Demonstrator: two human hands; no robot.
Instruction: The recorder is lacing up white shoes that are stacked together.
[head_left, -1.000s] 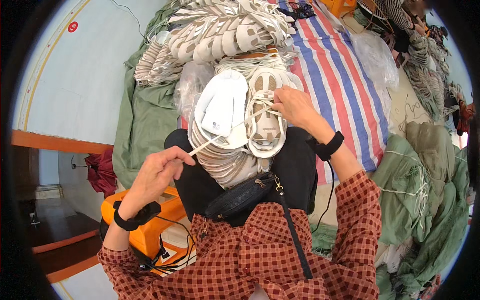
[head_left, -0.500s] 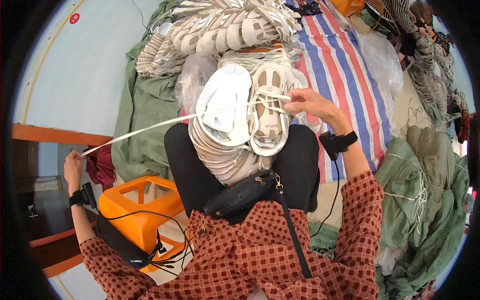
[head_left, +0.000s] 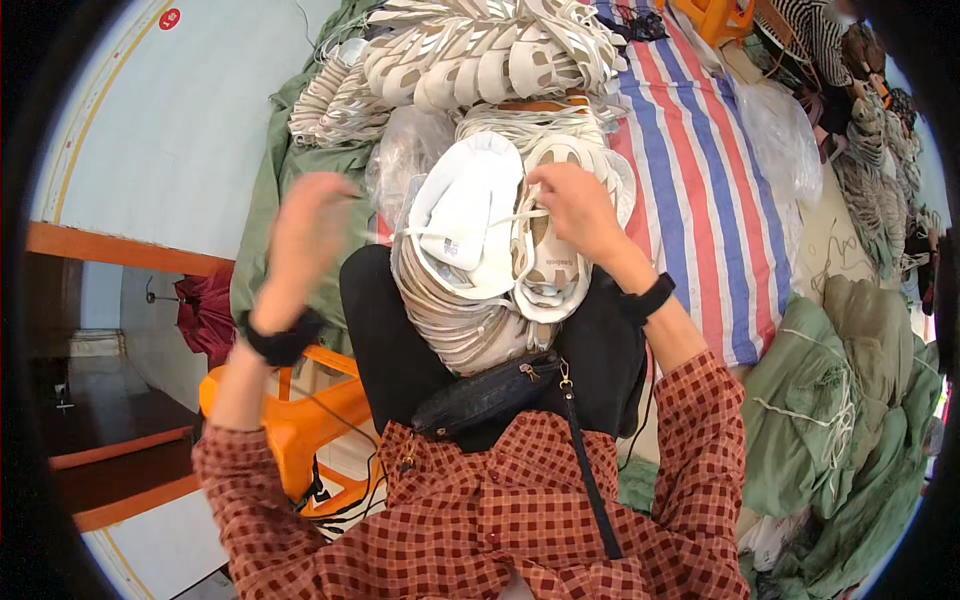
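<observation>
A shoe upper (head_left: 557, 262), beige with mesh panels, lies on a stack of like uppers (head_left: 465, 335) between my knees. Beside it on the left rests one with its white lining (head_left: 472, 165) turned up. A pale shoelace (head_left: 500, 219) runs across that lining to the beige upper and passes under my right hand (head_left: 582, 215). The fingers of this hand are bent together over the lacing; the fingertips are partly hidden. Off to the left, my left hand (head_left: 312, 235) is raised over the green cloth, smeared by motion, and its grip does not show.
Bundled uppers (head_left: 490, 65) are heaped at the back. A striped sheet (head_left: 690, 180) spreads to the right, with green sacks (head_left: 800, 400) nearer. An orange stool (head_left: 285, 440) and cables stand at my left. Clear plastic (head_left: 415, 140) lies behind the uppers.
My left hand has come in from the far left, toward the uppers; the lace it was pulling taut is no longer stretched out there. My right hand has moved left over the beige upper.
</observation>
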